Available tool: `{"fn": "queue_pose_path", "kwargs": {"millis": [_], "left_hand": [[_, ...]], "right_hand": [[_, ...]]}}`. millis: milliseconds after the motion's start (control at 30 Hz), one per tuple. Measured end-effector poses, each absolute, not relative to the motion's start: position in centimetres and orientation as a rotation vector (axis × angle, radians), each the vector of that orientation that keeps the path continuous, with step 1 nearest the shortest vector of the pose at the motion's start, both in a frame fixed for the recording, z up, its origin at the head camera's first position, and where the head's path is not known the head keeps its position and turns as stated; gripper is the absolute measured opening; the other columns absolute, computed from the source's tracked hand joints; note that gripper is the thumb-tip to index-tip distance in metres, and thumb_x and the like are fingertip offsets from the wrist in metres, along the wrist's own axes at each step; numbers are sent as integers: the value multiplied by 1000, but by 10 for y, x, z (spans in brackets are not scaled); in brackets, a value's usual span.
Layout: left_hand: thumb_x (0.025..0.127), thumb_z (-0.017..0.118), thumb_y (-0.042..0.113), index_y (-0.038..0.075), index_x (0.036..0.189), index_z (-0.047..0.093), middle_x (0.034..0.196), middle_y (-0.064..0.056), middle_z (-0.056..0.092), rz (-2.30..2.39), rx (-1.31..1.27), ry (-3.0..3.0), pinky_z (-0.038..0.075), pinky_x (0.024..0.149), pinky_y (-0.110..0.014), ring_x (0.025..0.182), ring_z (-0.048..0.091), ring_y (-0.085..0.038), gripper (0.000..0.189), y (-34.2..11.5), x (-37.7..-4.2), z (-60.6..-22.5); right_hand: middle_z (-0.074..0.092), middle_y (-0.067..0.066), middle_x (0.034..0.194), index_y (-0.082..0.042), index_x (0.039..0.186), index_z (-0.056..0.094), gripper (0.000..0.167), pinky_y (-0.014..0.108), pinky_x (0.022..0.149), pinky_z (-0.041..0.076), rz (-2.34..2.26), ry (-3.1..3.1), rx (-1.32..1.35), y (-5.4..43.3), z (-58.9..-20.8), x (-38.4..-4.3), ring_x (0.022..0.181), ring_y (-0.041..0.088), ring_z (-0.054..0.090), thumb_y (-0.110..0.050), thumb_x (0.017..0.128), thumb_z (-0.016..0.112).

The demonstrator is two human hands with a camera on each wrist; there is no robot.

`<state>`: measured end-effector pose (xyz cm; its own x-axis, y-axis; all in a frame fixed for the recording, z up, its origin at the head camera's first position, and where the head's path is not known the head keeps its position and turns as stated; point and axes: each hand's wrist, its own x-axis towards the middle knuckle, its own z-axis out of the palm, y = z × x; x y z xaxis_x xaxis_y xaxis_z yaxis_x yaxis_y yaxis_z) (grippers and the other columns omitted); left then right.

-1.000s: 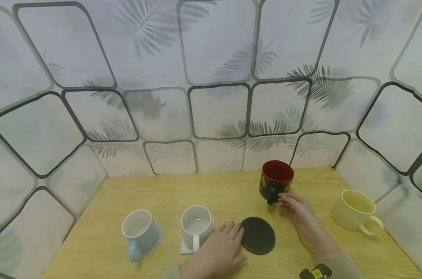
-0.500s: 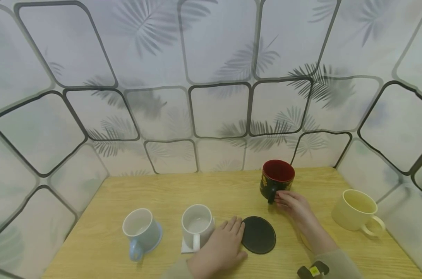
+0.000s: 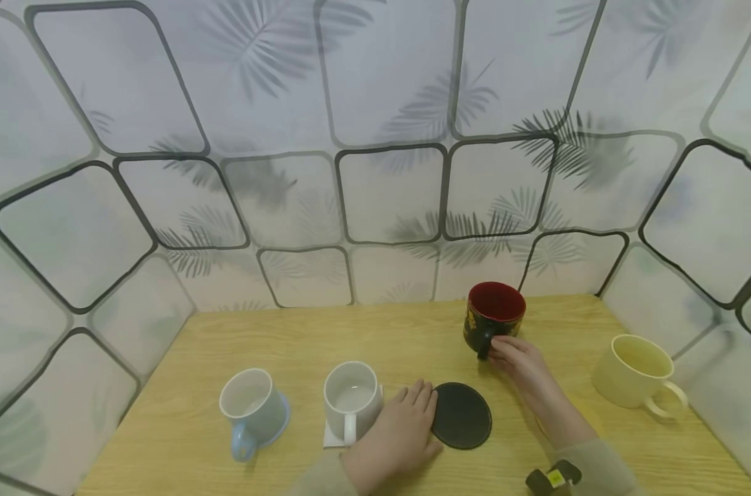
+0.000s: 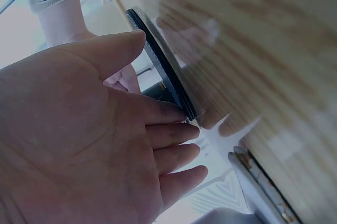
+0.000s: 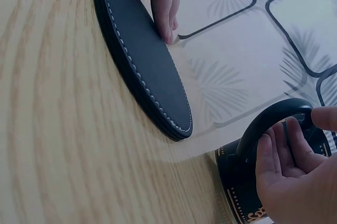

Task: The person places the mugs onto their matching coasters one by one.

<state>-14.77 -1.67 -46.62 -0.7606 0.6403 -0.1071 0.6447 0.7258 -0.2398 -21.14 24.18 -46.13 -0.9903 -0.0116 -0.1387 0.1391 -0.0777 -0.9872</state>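
A black mug point(image 3: 479, 332) with a red inside and gold pattern stands at the back right. My right hand point(image 3: 524, 365) grips its handle point(image 5: 268, 121); in the right wrist view the fingers pass through the loop and the thumb lies at its top. My left hand point(image 3: 400, 427) lies flat, fingers straight, the fingertips at the left edge of a round black coaster point(image 3: 461, 416). White stitching runs round this coaster, and its side shows layers like a thin stack point(image 5: 147, 60). Beside the left hand, a white mug point(image 3: 351, 396) stands on a white square coaster point(image 3: 333, 439).
Further left is a pale blue mug point(image 3: 251, 410) on a blue round coaster point(image 3: 285, 417). A yellow mug point(image 3: 630, 379) stands at the right, its handle toward the front right. Patterned cloth walls point(image 3: 388, 200) enclose the wooden table point(image 3: 289, 334) at the back and sides.
My right hand has moved slightly left onto the black mug's handle and taken hold of it. My left hand stays by the black coaster, and the mugs have kept their places.
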Motion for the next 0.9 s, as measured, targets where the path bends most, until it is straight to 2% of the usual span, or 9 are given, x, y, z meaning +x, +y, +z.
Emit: {"fn": "queue_pose_path", "kwargs": {"millis": [267, 467, 767, 900], "left_hand": [[104, 49, 67, 12, 162, 43, 170, -6, 42, -415, 1042, 2902, 41, 127, -33, 159, 39, -20, 80, -14, -151, -467], [105, 46, 67, 13, 163, 42, 171, -5, 41, -425, 1009, 2895, 41, 128, -32, 159, 38, -19, 80, -12, -152, -465], [105, 44, 69, 15, 164, 41, 172, -4, 38, -467, 966, 2882, 38, 129, -32, 161, 35, -18, 80, -9, -154, -469], [104, 45, 70, 15, 163, 42, 172, -3, 39, -504, 963, 2888, 37, 129, -31, 161, 36, -17, 80, -6, -154, -469]], "right_hand": [[72, -19, 89, 7, 122, 65, 23, 14, 86, 59, -2177, 2137, 129, 238, -460, -212, 86, -4, 69, -8, 108, 55], [77, -23, 102, 17, 137, 59, 42, 10, 91, 55, -2085, 2270, 38, 233, -459, -212, 100, -11, 68, -15, 110, 56], [80, -2, 122, 9, 135, 66, 40, 10, 94, 49, -1964, 2420, 20, 226, -459, -211, 104, -10, 66, -21, 109, 61], [80, 0, 121, 10, 135, 65, 40, 10, 93, 50, -1973, 2432, 24, 225, -460, -212, 102, -12, 66, -21, 110, 60]]}}
